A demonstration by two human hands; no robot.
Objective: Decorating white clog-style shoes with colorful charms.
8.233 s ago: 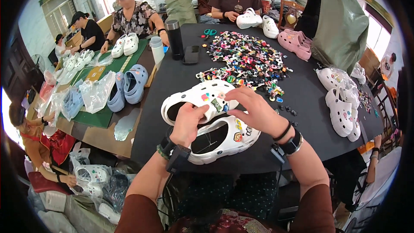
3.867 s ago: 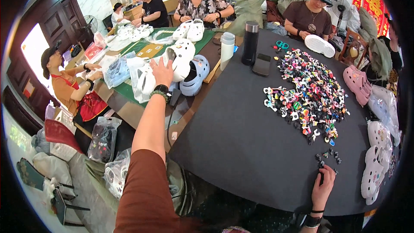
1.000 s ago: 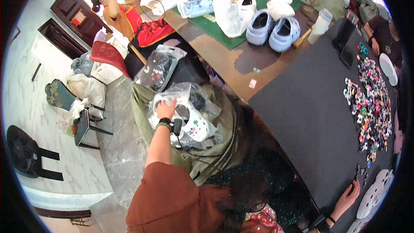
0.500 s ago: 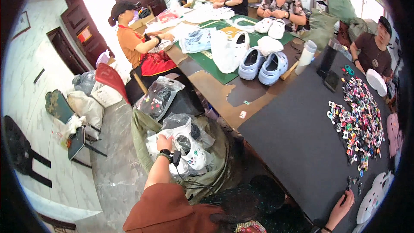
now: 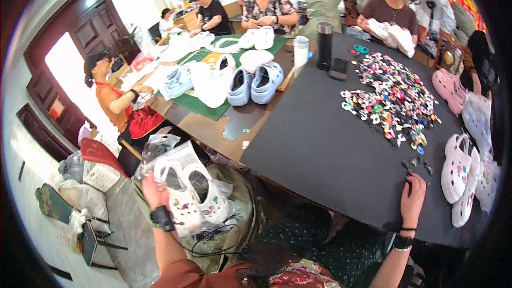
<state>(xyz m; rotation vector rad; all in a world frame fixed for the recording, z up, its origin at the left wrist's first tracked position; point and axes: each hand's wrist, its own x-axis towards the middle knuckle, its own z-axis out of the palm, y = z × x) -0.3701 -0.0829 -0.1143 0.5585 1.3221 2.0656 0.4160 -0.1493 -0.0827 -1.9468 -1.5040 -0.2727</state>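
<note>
My left hand (image 5: 154, 192) is closed on the edge of a clear plastic bag (image 5: 184, 154). A pair of white clogs (image 5: 184, 210) with colourful charms is in it, toes toward me, above an olive-green sack (image 5: 248, 192). My right hand (image 5: 413, 200) lies on the black tabletop (image 5: 298, 165), fingers apart and a little bent. Its fingertips are by a few small black pieces (image 5: 418, 166), and I see nothing held in it. Beyond them spreads a large heap of colourful shoe charms (image 5: 392, 98).
White clogs with charms (image 5: 456, 173) and pink clogs (image 5: 449, 90) line the table's right edge. A black tumbler (image 5: 324, 46) and a phone (image 5: 338, 68) stand beyond the heap. Pale blue clogs (image 5: 256, 85) sit on the far table. Several people work around the tables.
The view has swung right. My left hand has brought the bagged white clogs up from the sack's contents and now grips the bag's side. My right hand stays by the small black pieces.
</note>
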